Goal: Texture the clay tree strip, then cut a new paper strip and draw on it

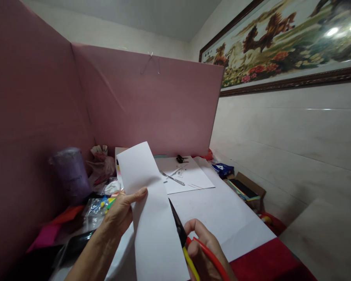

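Note:
A long white strip of paper (pixel 153 218) is held up by my left hand (pixel 121 212), the thumb lying across its face and the fingers behind it. My right hand (pixel 204 246) grips scissors (pixel 178 224) with dark blades and red and yellow handles. The blades point up and away, close along the paper's right edge; whether they touch it I cannot tell. Beyond them, a fork (pixel 173 178) lies on a white sheet (pixel 201 181) with some small printed marks. A small black object (pixel 180 159) rests near that sheet's far edge.
A purple cylinder (pixel 71 175) stands at the left, near clear plastic bags (pixel 92 212) and coloured pieces. A cardboard box (pixel 253 187) with coloured sheets and a blue packet (pixel 223 169) sit at the right. Pink panels (pixel 152 105) enclose the back and left. Red cloth (pixel 269 261) shows in front.

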Demonstrator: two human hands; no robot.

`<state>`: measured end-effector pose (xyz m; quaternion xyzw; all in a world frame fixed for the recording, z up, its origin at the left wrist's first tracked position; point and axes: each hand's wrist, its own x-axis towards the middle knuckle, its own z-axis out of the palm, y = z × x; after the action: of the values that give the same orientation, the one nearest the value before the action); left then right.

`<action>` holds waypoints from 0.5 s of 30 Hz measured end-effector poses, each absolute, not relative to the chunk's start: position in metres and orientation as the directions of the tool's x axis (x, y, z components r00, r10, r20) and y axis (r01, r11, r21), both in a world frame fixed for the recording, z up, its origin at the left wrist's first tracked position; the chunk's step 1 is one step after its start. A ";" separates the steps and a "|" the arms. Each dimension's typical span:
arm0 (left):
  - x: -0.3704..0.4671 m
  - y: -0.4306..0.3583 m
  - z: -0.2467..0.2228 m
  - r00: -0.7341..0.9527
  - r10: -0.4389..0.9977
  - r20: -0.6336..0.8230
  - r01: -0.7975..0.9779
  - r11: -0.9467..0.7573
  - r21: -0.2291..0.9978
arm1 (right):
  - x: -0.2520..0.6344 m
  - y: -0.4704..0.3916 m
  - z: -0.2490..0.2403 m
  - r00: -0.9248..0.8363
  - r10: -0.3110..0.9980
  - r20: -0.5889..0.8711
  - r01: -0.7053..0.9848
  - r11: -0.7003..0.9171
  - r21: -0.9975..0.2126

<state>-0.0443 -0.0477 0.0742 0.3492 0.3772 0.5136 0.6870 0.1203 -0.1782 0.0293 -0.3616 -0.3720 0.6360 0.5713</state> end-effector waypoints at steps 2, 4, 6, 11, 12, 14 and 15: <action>-0.045 -0.047 0.073 0.176 0.971 -0.162 -0.446 0.225 0.866 | 0.120 -0.177 0.028 -0.085 0.993 -0.081 -0.465 -0.112 -0.878; -0.045 -0.047 0.073 0.175 0.970 -0.167 -0.441 0.229 0.868 | 0.121 -0.176 0.028 -0.097 0.990 -0.105 -0.436 -0.137 -0.889; -0.046 -0.047 0.073 0.181 0.969 -0.170 -0.438 0.234 0.868 | 0.122 -0.177 0.031 -0.098 0.992 -0.080 -0.375 -0.112 -0.920; -0.046 -0.050 0.077 0.196 0.971 -0.136 -0.428 0.209 0.879 | 0.125 -0.182 0.041 -0.124 0.992 0.025 -0.205 -0.001 -0.979; -0.046 -0.050 0.078 0.194 0.972 -0.134 -0.429 0.207 0.879 | 0.126 -0.182 0.044 -0.142 0.989 0.028 -0.203 -0.002 -0.979; -0.045 -0.051 0.079 0.185 0.973 -0.140 -0.440 0.210 0.873 | 0.127 -0.182 0.047 -0.172 0.985 0.020 -0.209 -0.017 -0.978; -0.045 -0.051 0.079 0.182 0.972 -0.147 -0.446 0.215 0.869 | 0.128 -0.182 0.048 -0.178 0.984 0.013 -0.209 -0.025 -0.978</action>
<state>-0.0452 -0.0507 0.0786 0.3517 0.3740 0.5186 0.6837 0.1276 -0.1818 0.0482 -0.3989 -0.4854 0.5943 0.5020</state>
